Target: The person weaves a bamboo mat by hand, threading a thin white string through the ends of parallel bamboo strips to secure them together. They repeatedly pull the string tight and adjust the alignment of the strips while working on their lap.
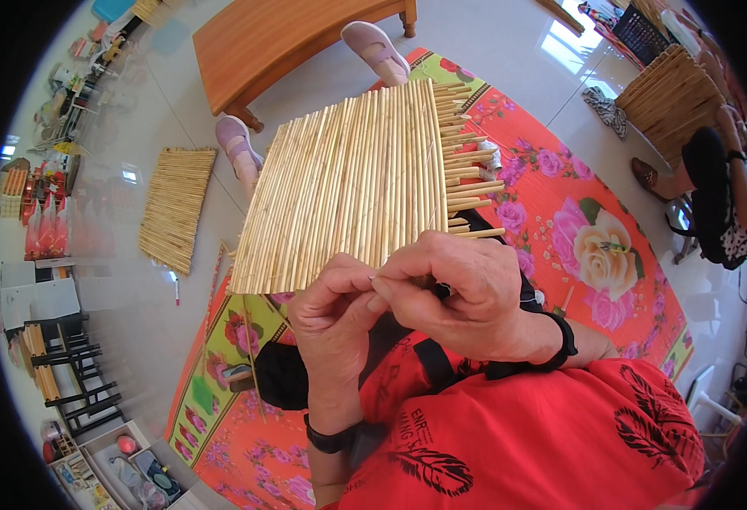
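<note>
A mat of straw-coloured reed stalks laid side by side [348,178] rests across my lap, its longer stalk ends jutting out unevenly on the right. At its near edge, my left hand [332,314] and my right hand [462,293] meet with their fingertips pinched together. Whatever lies between the fingertips is too small to make out. Dark bands circle both wrists. Under the mat and around my legs spreads a red floral cloth [552,229].
A second reed mat [178,208] lies on the tiled floor at left, with a pen [177,290] near it. Ahead stands a low wooden table [280,47]. At right, another person [735,187] sits by a further reed mat [667,102]. Boxes [114,463] line the lower left.
</note>
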Motion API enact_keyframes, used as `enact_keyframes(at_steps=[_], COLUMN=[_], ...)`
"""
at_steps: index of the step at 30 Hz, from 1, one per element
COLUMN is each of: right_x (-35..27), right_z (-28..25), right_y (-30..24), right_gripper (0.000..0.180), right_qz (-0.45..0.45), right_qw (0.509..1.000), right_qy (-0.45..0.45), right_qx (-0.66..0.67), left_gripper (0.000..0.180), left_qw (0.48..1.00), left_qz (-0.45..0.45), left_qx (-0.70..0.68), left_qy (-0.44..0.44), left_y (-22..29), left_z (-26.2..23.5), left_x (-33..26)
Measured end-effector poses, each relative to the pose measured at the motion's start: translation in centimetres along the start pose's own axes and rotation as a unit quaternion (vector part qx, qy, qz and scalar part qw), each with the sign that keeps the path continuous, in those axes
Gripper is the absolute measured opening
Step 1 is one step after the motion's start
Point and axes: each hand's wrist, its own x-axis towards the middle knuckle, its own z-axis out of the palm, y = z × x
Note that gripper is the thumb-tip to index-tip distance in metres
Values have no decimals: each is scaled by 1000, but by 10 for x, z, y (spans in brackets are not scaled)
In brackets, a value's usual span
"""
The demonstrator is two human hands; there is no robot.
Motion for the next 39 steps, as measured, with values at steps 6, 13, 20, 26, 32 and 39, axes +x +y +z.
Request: enact_keyframes(at_steps=[6, 13, 20, 26, 32, 39], right_x=[0, 0, -1, 1, 3, 3], right_z=[0, 1, 1, 0, 1, 1], right_y=[0, 1, 0, -2, 2, 1], right_gripper=[11, 10, 9, 8, 9, 8], right_qz=[10, 21, 62, 74, 33, 54], right_qw=[1000, 999, 996, 994, 996, 994], right_qy=[0, -7, -10, -16, -16, -25], right_qx=[5, 22, 65, 80, 80, 92], left_gripper=[16, 15, 14, 14, 14, 14], left_qw=[1000, 1000, 1000, 1000, 1000, 1000], left_qz=[6, 5, 2, 1, 5, 9], left_qx=[24, 24, 16, 10, 4, 11], left_qy=[-3, 1, -2, -11, -10, -5], left_y=[2, 1, 2, 3, 2, 1], left_z=[1, 0, 1, 2, 1, -1], left_x=[1, 1, 2, 2, 3, 3])
